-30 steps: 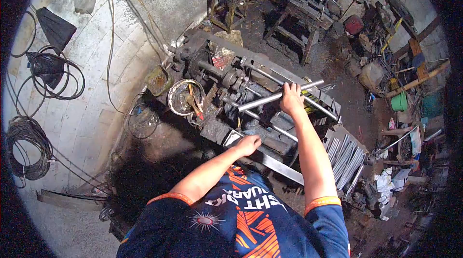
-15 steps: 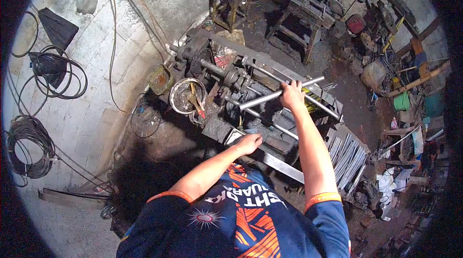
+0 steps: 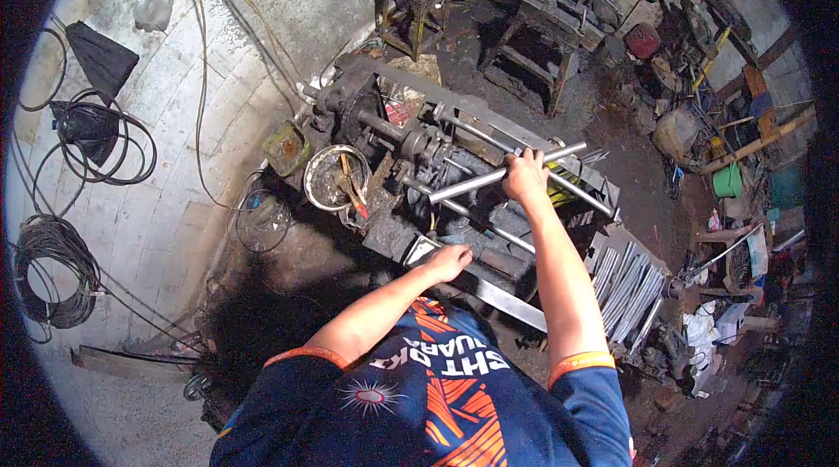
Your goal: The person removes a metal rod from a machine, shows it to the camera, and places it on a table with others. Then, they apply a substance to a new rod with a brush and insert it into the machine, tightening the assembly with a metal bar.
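My right hand (image 3: pixel 526 176) is wrapped round a shiny metal tube (image 3: pixel 468 186), which lies slantwise over the long rails of a dark, greasy machine (image 3: pixel 376 235). My left hand (image 3: pixel 450 262) rests at the machine's near edge, beside a small pale-framed plate (image 3: pixel 421 250); its fingers are curled, and what they hold, if anything, is hidden. A round tub (image 3: pixel 311 179) with a brush (image 3: pixel 355 191) in it stands left of the machine's rotating head (image 3: pixel 418 142).
Many thin metal rods (image 3: pixel 627 288) lie in a pile at the machine's right end. Coiled cable (image 3: pixel 56 270) is on the left. Behind are a small stand (image 3: pixel 413 11) and a metal bench (image 3: pixel 533 65). Clutter with a green container (image 3: pixel 726 180) fills the right side.
The view has shifted slightly, so the machine and tub appear a little further left. Both hands keep nearly the same places, and the tube is still in my right hand.
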{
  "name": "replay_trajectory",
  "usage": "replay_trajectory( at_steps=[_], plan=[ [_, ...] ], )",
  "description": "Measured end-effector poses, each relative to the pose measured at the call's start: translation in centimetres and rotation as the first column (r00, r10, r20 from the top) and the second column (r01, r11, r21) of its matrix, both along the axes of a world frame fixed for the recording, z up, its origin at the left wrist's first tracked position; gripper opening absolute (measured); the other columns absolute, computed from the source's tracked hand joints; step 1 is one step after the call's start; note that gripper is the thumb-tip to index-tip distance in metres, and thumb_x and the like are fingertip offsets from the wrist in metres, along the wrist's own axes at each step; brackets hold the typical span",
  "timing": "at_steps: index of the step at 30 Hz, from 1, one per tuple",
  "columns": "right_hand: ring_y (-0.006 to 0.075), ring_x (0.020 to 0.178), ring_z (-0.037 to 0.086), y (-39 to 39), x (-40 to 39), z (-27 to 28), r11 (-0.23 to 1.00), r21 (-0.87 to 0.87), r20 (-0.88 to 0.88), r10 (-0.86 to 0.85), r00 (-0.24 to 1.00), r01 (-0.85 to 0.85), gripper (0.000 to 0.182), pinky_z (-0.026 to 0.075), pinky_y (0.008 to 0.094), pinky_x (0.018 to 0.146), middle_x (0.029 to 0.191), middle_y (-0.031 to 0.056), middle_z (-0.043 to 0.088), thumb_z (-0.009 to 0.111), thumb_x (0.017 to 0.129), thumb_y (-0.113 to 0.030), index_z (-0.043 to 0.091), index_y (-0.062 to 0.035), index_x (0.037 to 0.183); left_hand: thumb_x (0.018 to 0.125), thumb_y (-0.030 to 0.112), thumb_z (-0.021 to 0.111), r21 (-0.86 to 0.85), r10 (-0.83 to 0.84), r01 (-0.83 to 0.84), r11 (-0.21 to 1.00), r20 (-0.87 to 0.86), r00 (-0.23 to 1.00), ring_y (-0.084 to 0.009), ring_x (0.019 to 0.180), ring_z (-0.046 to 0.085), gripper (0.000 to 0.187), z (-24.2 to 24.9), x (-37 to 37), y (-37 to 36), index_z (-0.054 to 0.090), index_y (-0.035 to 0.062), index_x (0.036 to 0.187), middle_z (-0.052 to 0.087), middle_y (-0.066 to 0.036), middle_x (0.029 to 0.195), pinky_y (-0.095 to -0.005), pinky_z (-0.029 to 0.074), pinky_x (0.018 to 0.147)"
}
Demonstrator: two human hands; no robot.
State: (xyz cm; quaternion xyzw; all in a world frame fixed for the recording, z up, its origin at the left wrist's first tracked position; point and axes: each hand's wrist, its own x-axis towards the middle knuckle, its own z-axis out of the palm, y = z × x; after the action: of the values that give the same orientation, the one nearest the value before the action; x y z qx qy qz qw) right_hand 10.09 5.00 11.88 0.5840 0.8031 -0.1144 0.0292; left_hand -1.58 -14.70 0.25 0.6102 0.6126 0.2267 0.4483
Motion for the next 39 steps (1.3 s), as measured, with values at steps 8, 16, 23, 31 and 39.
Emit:
replay_trajectory(
  at_steps=[8,16,23,31,39],
  plan=[
    [0.0305,0.118,0.044,0.3,-0.5,0.3,0.997,0.039,0.088,0.057,0.994,-0.061,0.031,0.042,0.0525,0.091,0.114,0.0118,0.055,0.058,0.077,-0.016,0.067,-0.0188,0.107,0.093,0.029,0.045,-0.054,0.006,-0.007,0.999,-0.003,1.0,-0.0381,0.093,0.06,0.031,-0.1,0.0,-0.1,0.058,0.0014,0.099,0.062,-0.021,0.095,-0.0433,0.046,0.079],
    [0.0299,0.118,0.044,0.7,-0.7,1.1,0.998,0.011,0.106,0.058,0.993,-0.059,0.025,0.042,0.053,0.091,0.115,0.0116,0.057,0.061,0.075,-0.017,0.07,-0.0115,0.098,0.093,0.03,0.044,-0.058,0.002,-0.002,0.998,-0.002,1.0,-0.0378,0.092,0.06,0.031,-0.2,-0.1,-0.1,0.057,0.003,0.098,0.062,-0.021,0.095,-0.044,0.046,0.079],
    [0.032,0.117,0.045,0.7,-0.1,0.0,0.997,0.039,0.089,0.06,0.994,-0.064,0.024,0.043,0.0559,0.089,0.114,0.0122,0.058,0.061,0.075,-0.016,0.07,-0.0077,0.096,0.093,0.032,0.045,-0.063,0.004,-0.002,0.998,0.021,1.0,-0.0383,0.093,0.059,0.033,-0.1,-0.1,-0.1,0.058,0.0021,0.099,0.062,-0.02,0.095,-0.0446,0.046,0.079],
    [0.0306,0.113,0.047,0.5,-0.3,0.2,0.996,0.061,0.097,0.065,0.993,-0.071,0.022,0.044,0.0552,0.089,0.112,0.0113,0.059,0.061,0.075,-0.015,0.07,-0.0054,0.093,0.094,0.032,0.044,-0.096,-0.054,0.053,0.994,-0.009,0.998,-0.0381,0.098,0.059,0.035,0.7,-0.3,0.2,0.058,0.0007,0.102,0.062,-0.021,0.099,-0.0431,0.046,0.082],
    [0.0278,0.111,0.051,1.5,-0.4,-0.1,0.991,0.033,0.156,0.121,0.98,-0.128,0.02,0.046,0.0535,0.082,0.105,0.0104,0.064,0.059,0.076,-0.016,0.071,-0.0057,0.09,0.094,0.032,0.045,-0.03,0.049,-0.049,0.998,0.001,0.999,-0.0393,0.095,0.059,0.034,1.1,0.3,-0.1,0.059,0.0021,0.1,0.063,-0.022,0.098,-0.0444,0.046,0.081]
  ],
)
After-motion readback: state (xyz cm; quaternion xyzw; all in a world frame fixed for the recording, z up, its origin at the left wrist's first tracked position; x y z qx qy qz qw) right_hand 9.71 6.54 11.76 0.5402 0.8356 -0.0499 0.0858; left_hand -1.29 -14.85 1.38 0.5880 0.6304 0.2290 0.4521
